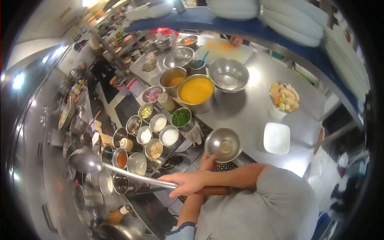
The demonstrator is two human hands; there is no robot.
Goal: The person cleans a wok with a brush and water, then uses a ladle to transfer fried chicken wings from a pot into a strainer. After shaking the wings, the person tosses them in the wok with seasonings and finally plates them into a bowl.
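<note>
My right hand is closed around the handle of a long metal ladle. The ladle's wooden handle end runs back under my forearm, and its round head hangs over the pots at the left. My left hand grips the rim of a steel mixing bowl. A small pale, brownish portion of food lies inside that bowl. My right forearm crosses over the left one, hiding part of it. Close to the bowl are containers of chopped green herbs and white powder.
On the steel counter stand a pot of yellow liquid, an empty bowl, a tub of cut vegetables and a white square dish. Stacked plates sit on the shelf above. Another person's hand works at a cutting board.
</note>
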